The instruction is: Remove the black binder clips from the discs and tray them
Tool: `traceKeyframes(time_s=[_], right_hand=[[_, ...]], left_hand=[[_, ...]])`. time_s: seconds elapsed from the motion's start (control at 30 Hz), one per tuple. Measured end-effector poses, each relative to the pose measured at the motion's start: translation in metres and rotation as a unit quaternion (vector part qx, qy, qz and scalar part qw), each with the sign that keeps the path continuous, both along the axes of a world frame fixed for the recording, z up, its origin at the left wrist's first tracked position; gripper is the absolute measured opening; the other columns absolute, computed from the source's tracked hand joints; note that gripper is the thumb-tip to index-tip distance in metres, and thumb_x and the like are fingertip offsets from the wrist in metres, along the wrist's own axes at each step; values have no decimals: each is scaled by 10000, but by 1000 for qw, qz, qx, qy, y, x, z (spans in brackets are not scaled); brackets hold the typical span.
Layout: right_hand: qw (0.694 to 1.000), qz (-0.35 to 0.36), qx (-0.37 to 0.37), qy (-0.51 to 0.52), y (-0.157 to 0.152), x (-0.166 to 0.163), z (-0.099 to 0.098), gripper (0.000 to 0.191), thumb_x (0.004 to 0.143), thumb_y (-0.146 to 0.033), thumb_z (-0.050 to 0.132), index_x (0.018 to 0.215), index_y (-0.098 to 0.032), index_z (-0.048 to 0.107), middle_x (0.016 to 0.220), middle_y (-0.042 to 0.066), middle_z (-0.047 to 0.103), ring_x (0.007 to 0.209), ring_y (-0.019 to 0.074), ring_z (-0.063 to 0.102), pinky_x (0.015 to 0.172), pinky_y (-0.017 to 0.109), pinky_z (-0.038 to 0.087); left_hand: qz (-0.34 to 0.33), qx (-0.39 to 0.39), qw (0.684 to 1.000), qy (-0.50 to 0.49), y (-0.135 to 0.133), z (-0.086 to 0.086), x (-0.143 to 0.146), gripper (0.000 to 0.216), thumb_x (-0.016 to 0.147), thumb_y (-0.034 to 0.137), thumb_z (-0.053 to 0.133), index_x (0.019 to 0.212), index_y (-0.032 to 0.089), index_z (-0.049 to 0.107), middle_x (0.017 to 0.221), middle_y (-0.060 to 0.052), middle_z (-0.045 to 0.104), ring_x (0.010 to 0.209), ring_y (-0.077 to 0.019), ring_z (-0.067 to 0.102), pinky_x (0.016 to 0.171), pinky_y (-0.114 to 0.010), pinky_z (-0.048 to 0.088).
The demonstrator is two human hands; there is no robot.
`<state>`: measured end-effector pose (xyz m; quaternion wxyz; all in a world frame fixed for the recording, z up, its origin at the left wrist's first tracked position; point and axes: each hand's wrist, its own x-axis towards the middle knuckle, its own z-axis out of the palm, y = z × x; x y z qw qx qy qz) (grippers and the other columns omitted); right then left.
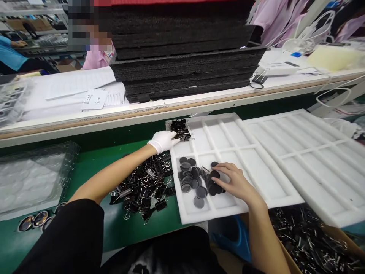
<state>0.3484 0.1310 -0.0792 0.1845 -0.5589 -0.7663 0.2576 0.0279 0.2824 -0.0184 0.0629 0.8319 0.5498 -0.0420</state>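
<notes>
Head view: left hand (163, 141) at binder clips (181, 130), far-left corner of white tray (269, 179), grip unclear; right hand (236, 182) pinches dark disc (215, 174).

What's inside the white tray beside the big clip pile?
Black binder clips sit in its far-left compartment; dark discs lie in two near ones. The tray's floor under those piles is hidden, and the right hand covers part too.

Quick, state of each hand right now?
Left hand: at black binder clips; whether it grips any cannot be told.
Right hand: curled by a dark disc; grip unclear.
</notes>
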Motion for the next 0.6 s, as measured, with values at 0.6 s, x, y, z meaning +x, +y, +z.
traceKeyframes(time_s=[0.6], right_hand=[[992, 85, 74, -62, 40, 15, -34, 395, 946, -557, 510, 1161, -290, 707, 1144, 151, 735, 907, 349, 720, 767, 498, 580]], left_hand=[[127, 112, 981, -99, -169, 84, -142, 396, 1047, 485, 417, 1188, 242, 696, 1161, -31, 753, 1060, -206, 705, 927, -322, 510]])
